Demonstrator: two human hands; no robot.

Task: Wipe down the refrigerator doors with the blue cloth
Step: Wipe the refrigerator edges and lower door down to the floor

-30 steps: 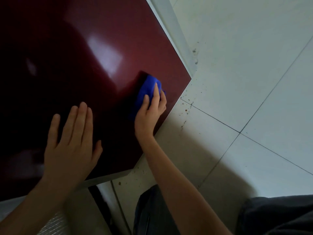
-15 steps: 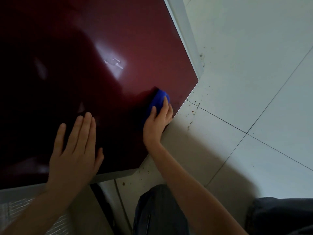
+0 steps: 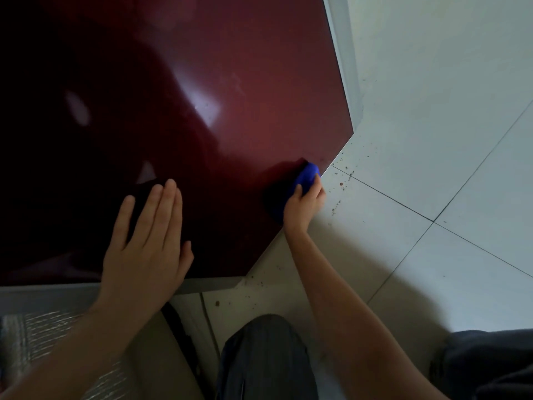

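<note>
now | left hand (image 3: 147, 243) flat on refrigerator door (image 3: 259, 82) | right hand (image 3: 302, 207) grips blue cloth (image 3: 308, 175) at its edge

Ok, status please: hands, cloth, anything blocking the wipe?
Left hand flat on refrigerator door, open. Right hand grips blue cloth, pressed at door's edge. Nothing in the way.

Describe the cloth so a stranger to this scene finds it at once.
Start at the big dark red refrigerator door. Follow it to its edge by the white tiled floor, where the right hand grips a bunched cloth. It is the only bright blue thing in view.
</note>
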